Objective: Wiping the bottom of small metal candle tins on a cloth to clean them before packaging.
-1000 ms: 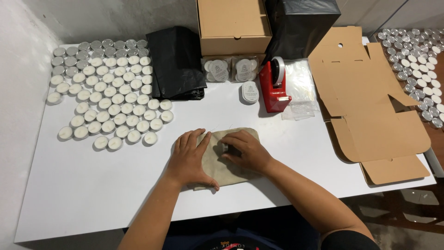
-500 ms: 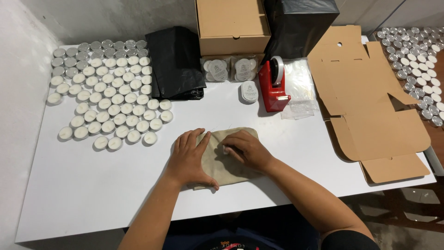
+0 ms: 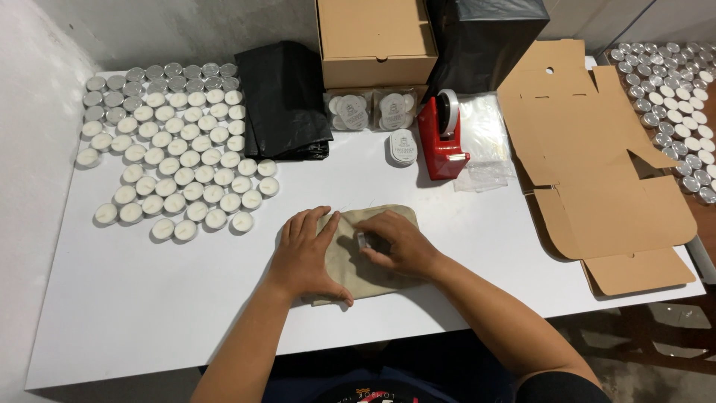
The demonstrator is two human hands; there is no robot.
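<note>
At centre frame, your left hand (image 3: 304,256) is lying flat, fingers spread, pinning the beige cloth pouch (image 3: 363,257) on the white table (image 3: 149,298). Just right, your right hand (image 3: 400,242) is now pinching what looks like a small tealight (image 3: 363,239), back in view since half a second ago.

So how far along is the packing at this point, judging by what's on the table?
Done: one brown box stands assembled and small labelled rounds sit beside the red tape dispenser. In hand: left hand pins the beige cloth pouch while right hand presses something small on it. Left: many loose tealights and flat cardboard.
</note>
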